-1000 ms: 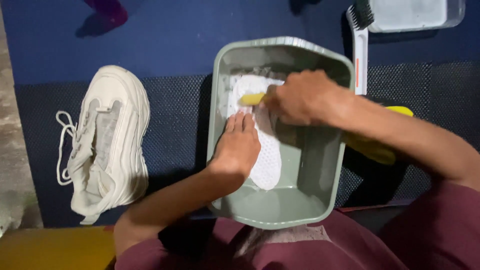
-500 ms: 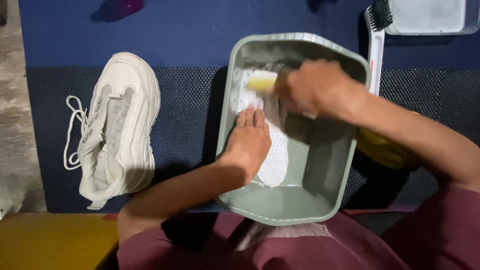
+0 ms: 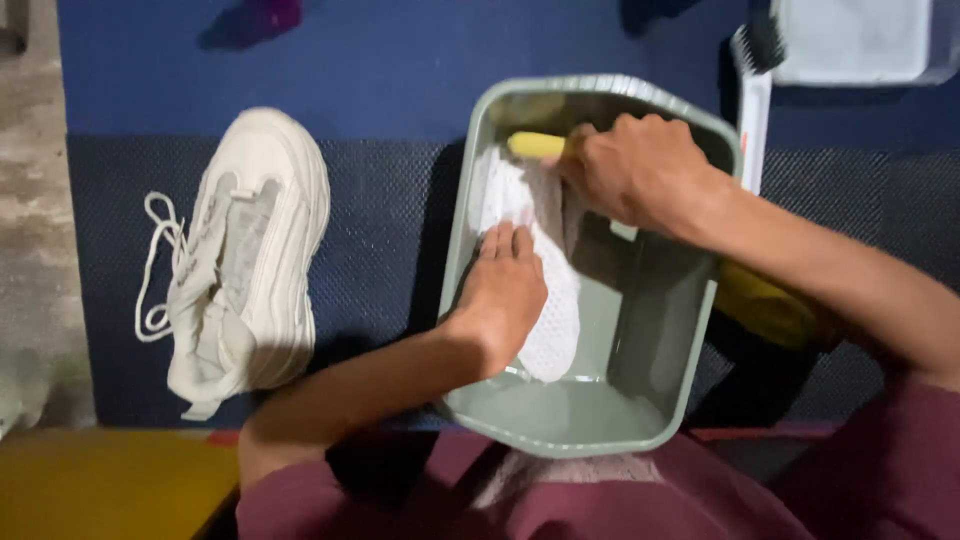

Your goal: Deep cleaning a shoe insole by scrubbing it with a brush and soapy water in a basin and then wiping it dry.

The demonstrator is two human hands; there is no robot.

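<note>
Head view, left hand (image 3: pixel 503 295) flat on white insole (image 3: pixel 545 290) in grey tub (image 3: pixel 600 425), right hand (image 3: pixel 630 165) gripping yellow brush (image 3: pixel 535 146)

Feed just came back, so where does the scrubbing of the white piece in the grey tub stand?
Done: nothing visibly finished.
In hand: the left hand presses the white insole flat in the grey tub, while the right hand works a yellow brush over its top end.
Left: the white sneaker lies outside on the mat, untouched.

white insole (image 3: pixel 548 300) flat in tub, yellow brush (image 3: pixel 535 146)
</note>
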